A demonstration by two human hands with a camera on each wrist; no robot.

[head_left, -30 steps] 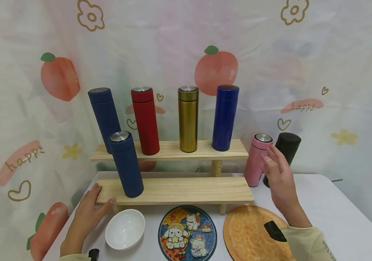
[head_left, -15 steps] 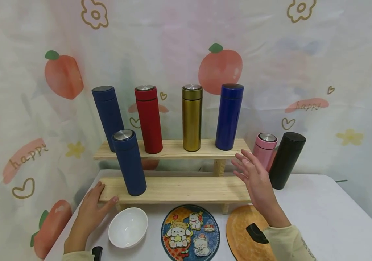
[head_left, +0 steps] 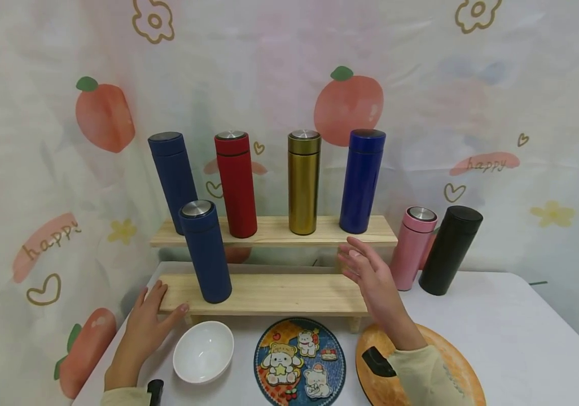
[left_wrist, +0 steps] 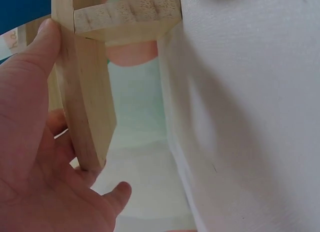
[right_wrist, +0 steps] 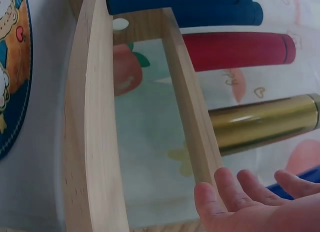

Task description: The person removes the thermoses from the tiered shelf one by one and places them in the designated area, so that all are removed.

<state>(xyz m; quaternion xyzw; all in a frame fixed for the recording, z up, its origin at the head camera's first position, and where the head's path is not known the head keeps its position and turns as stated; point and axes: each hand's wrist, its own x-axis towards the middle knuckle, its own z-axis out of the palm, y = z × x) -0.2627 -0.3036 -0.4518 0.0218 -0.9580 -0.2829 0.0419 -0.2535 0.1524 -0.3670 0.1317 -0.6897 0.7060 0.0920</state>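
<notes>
My left hand (head_left: 139, 335) grips the left end of the two-tier wooden display stand (head_left: 289, 290) at its lower board. In the left wrist view the thumb (left_wrist: 44, 44) lies on the board's front edge, with fingers round its end. My right hand (head_left: 378, 296) hovers by the right end of the lower board, fingers spread and holding nothing. A navy thermos (head_left: 205, 256) stands at the lower board's left. On the upper board stand another navy thermos (head_left: 171, 175), a red thermos (head_left: 236, 186), a gold thermos (head_left: 304, 186) and a royal blue thermos (head_left: 363, 183).
A pink thermos (head_left: 411, 248) and a black thermos (head_left: 449, 254) stand on the white table (head_left: 523, 332), right of the stand. In front are a white bowl (head_left: 203, 352), a round cartoon mat (head_left: 297, 361) and an orange-brown round mat (head_left: 454, 361), partly under the right forearm.
My right hand has moved left from beside the pink thermos to the stand's right end, uncovering that thermos. My left hand keeps its place on the stand. The head view has shifted slightly.
</notes>
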